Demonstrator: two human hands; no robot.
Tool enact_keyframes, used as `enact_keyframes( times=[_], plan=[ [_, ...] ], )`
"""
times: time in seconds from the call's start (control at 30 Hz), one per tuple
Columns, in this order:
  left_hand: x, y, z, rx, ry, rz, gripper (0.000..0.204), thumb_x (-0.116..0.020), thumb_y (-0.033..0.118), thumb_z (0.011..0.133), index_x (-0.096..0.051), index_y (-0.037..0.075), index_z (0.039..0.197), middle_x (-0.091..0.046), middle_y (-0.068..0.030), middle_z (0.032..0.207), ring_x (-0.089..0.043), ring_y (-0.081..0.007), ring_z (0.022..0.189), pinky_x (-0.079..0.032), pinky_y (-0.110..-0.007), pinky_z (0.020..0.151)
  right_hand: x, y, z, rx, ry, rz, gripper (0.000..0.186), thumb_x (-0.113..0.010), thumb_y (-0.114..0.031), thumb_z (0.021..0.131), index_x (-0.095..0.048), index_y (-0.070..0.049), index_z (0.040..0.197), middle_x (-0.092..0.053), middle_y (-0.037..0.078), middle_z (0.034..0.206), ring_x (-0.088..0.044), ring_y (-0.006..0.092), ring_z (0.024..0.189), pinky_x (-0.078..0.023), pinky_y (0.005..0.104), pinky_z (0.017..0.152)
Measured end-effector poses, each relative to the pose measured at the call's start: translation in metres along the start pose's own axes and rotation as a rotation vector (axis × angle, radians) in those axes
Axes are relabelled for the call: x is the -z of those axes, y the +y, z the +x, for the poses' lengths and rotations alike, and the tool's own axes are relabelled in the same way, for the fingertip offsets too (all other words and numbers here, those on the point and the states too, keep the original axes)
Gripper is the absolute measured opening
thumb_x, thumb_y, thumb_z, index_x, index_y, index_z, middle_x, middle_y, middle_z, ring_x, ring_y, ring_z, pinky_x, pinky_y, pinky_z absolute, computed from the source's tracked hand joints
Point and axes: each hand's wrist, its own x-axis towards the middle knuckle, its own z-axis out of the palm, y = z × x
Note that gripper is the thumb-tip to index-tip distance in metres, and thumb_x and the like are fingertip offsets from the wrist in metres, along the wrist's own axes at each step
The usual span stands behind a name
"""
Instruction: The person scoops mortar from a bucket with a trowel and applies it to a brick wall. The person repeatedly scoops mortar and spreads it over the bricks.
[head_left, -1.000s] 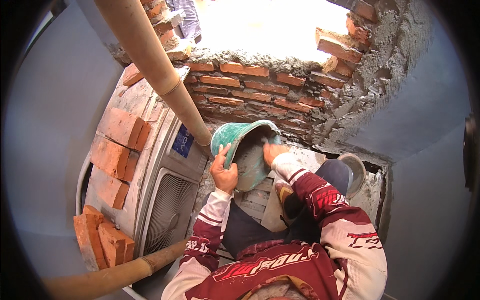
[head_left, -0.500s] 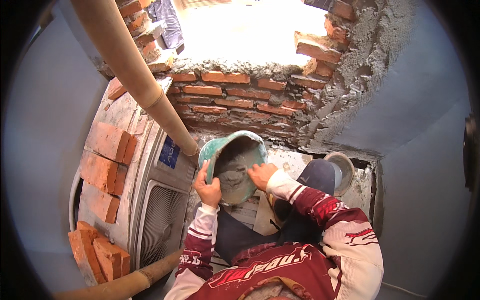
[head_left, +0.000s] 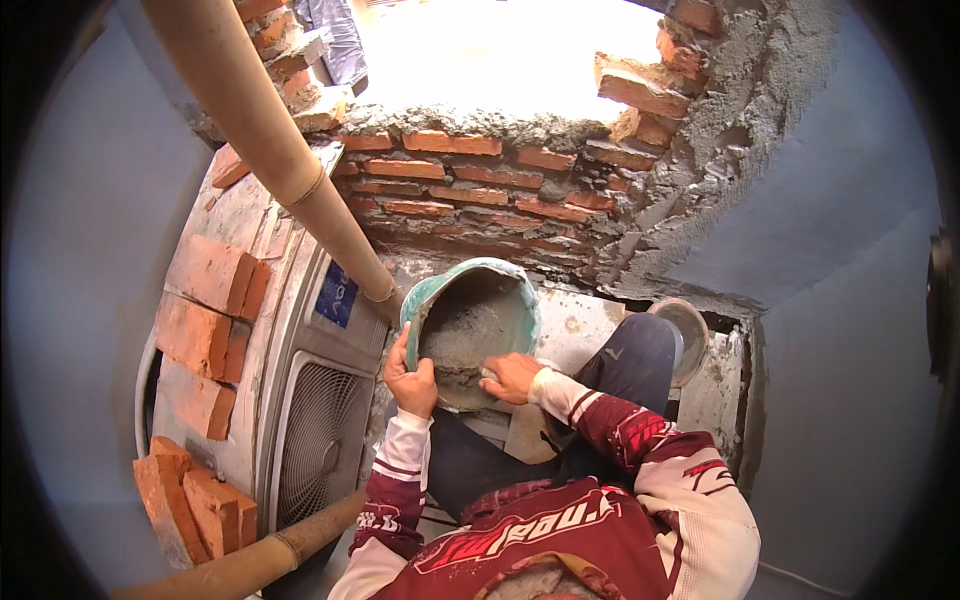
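My left hand [head_left: 411, 388] grips the rim of a tilted green bucket [head_left: 424, 294], while my right hand [head_left: 515, 378] curls in at the near side of its mouth; whether those fingers clasp a tool, I cannot tell. Between my hands, the bucket holds lumpy grey mortar [head_left: 470, 330]. I judge the step to be working the mix; the next move calls for a firm hold on that slanted rim. Left of my hands, rough orange bricks [head_left: 193, 335] lie atop a metal air-conditioner unit [head_left: 312, 346], near a smooth bamboo pole [head_left: 245, 110]. Ahead stands a coarse brick wall [head_left: 450, 172].
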Motion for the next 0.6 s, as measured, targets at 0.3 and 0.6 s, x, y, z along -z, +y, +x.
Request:
enact_keyframes(
  times=[0.3, 0.6],
  plan=[
    [-0.019, 0.011, 0.009, -0.222, 0.011, 0.197, 0.021, -0.051, -0.011, 0.071, -0.058, -0.005, 0.09, -0.064, -0.0209, 0.124, -0.051, -0.0351, 0.131, -0.033, -0.036, 0.11, 0.081, 0.01, 0.013, -0.266, 0.164, -0.401, 0.022, -0.048, -0.017, 0.09, -0.063, -0.005, 0.101, -0.068, 0.021, 0.094, -0.069, 0.0401, 0.085, -0.054, 0.0512, 0.071],
    [-0.011, -0.001, -0.004, -0.056, 0.041, 0.069, 0.036, -0.05, -0.011, 0.072, -0.062, -0.008, 0.105, -0.063, -0.0178, 0.126, -0.059, -0.0232, 0.115, -0.043, -0.03, 0.097, -0.001, 0.008, 0.012, -0.084, -0.157, 0.301, 0.032, -0.06, -0.033, 0.086, -0.066, -0.004, 0.097, -0.069, 0.018, 0.079, -0.068, 0.0334, 0.076, -0.053, 0.045, 0.069]
  ],
)
